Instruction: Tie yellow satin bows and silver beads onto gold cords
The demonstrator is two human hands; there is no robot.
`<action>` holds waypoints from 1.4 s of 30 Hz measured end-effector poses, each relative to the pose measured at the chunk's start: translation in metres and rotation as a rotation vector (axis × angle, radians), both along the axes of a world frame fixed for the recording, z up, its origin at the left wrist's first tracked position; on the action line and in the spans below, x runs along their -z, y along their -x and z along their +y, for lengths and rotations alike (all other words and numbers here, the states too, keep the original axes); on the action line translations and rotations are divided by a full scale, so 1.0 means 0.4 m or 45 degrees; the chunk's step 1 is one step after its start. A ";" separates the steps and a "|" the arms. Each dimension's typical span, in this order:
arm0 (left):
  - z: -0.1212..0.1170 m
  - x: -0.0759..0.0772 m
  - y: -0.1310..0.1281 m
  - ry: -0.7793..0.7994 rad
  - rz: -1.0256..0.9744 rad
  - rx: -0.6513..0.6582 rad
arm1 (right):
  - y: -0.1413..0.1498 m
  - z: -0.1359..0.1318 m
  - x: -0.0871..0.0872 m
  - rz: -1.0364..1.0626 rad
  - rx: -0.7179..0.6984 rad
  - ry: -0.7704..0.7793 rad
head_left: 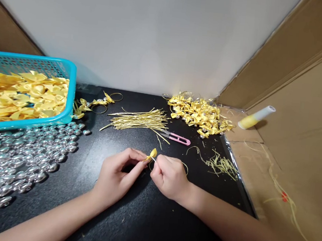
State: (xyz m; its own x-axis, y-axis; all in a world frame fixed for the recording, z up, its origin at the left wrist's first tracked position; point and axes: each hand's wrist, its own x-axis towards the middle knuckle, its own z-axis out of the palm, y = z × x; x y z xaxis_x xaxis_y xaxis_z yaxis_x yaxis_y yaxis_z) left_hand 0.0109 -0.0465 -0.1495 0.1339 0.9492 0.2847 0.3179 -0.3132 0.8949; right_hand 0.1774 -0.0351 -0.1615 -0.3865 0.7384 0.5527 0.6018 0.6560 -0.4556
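Over the middle of the black table, my left hand [119, 171] pinches a small yellow ribbon bow [153, 153] between thumb and fingertips. Close beside it, my right hand [171, 176] is closed in a fist around a thin cord. A short pale stretch of that cord [153, 159] runs from the bow into the fist, and a loop [186, 168] of it shows behind the right hand. Whether a bead sits in the bow is hidden by my fingers. Just beyond my hands lie a bundle of gold cords [139, 120] and pink-handled thread snips [178, 138].
A turquoise basket [71, 92] of yellow bows stands left, with many silver beads [24, 160] spread before it. Several beaded bows [102, 101] lie beside it. A pile of beaded bows [199, 113], cord scraps [221, 165] and a thread spool [256, 117] are right, near cardboard walls.
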 end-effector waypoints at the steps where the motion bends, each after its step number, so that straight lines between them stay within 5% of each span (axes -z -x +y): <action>1: -0.002 -0.002 -0.002 0.017 -0.034 -0.010 | 0.000 -0.001 -0.002 0.016 -0.001 -0.023; 12: -0.003 -0.009 -0.011 0.122 -0.158 -0.071 | 0.002 -0.001 0.000 0.017 -0.011 -0.079; 23: -0.004 0.004 0.000 -0.137 -0.010 -0.055 | 0.004 0.001 -0.003 0.095 -0.013 -0.166; 42: -0.001 0.007 0.004 -0.207 0.071 -0.052 | 0.004 0.001 0.000 0.079 -0.012 -0.123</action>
State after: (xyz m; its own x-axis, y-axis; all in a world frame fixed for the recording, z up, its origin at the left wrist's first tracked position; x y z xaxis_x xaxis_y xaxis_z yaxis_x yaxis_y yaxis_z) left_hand 0.0094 -0.0468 -0.1521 0.1158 0.8963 0.4281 0.3808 -0.4381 0.8143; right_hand 0.1759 -0.0348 -0.1615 -0.3563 0.6768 0.6442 0.5678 0.7044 -0.4261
